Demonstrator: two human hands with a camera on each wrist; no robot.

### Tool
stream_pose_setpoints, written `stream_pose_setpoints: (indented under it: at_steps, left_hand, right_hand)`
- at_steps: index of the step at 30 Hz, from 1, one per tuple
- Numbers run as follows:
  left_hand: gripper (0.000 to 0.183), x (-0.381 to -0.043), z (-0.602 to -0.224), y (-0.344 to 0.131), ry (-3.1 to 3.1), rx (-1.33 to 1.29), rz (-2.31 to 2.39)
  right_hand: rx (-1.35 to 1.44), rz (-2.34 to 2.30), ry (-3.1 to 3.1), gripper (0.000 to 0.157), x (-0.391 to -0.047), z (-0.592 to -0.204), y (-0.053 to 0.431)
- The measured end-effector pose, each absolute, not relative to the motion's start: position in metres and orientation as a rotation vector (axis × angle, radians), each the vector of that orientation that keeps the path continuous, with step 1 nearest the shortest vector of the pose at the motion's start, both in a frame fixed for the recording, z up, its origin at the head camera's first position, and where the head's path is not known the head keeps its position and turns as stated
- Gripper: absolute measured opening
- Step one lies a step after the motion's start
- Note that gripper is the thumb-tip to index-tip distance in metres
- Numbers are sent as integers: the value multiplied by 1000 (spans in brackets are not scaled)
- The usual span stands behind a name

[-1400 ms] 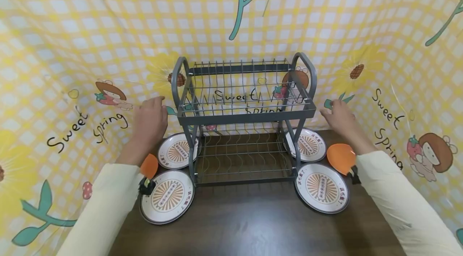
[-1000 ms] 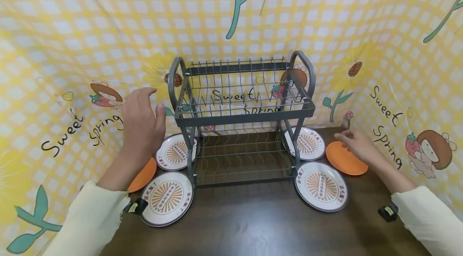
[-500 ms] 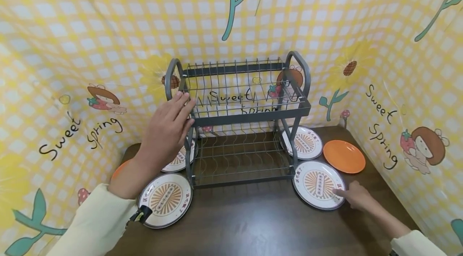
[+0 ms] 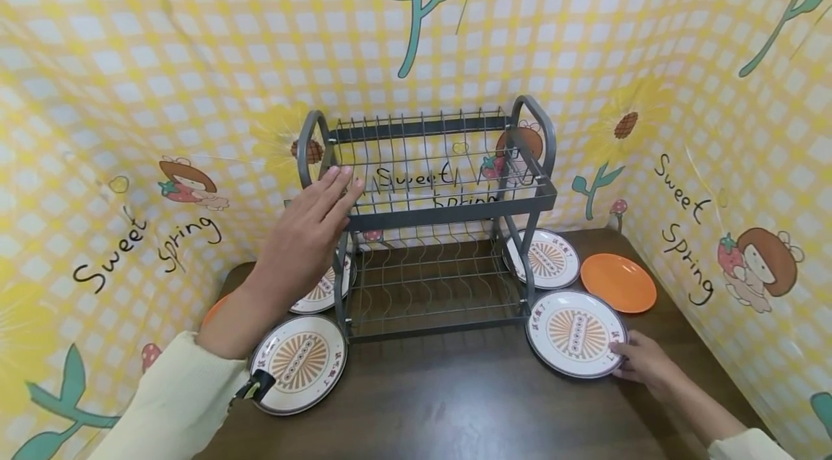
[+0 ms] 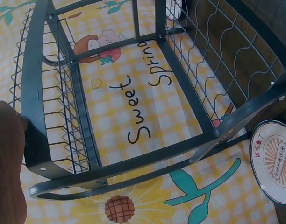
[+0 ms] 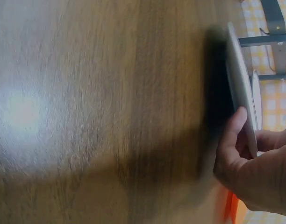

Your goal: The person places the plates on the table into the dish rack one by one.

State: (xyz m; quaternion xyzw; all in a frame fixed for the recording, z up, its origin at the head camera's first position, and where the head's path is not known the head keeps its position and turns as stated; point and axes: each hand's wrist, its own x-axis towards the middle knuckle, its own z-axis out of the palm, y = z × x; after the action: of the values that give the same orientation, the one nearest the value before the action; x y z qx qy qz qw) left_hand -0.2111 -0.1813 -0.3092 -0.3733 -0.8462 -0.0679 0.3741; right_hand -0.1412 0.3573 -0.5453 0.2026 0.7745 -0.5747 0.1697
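My right hand (image 4: pixel 645 360) pinches the right rim of the front right white plate (image 4: pixel 572 333), which has an orange sunburst print. Seen edge-on in the right wrist view, that plate (image 6: pixel 240 84) sits between thumb and fingers, with a dark shadow below it on the table. With its fingers nearly straight, my left hand (image 4: pixel 302 236) lies at the front left corner of the upper tier of a grey two-tier dish rack (image 4: pixel 448 213). The left wrist view shows only part of that hand (image 5: pixel 7 163) beside the rack's front bar (image 5: pixel 35 93).
Another printed plate (image 4: pixel 299 365) lies front left, and one more (image 4: pixel 549 261) behind the rack's right leg. A back left plate (image 4: pixel 321 294) is partly covered by my left hand. An orange plate (image 4: pixel 619 283) lies far right; another (image 4: pixel 214 307) shows behind my left forearm. Patterned cloth (image 4: pixel 260 48) surrounds the table.
My right hand has come down from beyond the orange plate to the front right plate and taken its rim. My left hand has moved right onto the rack's corner.
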Motion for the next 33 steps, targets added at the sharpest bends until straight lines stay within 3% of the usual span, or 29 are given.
stream_pose_setpoints:
  at_steps: [7,16,33]
  left_hand:
    - [58,-214,-308,-179,-2176,-984,-160]
    - [56,-215,-305,-177,-2180,-1030,-157]
    - [51,-213,-301,-177,-2180,-998,-144]
  right_hand:
    - [553,-1718,2278,39,-139,-541,358]
    - [509,-1803,2493,29,-131,-518,362]
    - [404,-2621,2313,13,-152,-417,356]
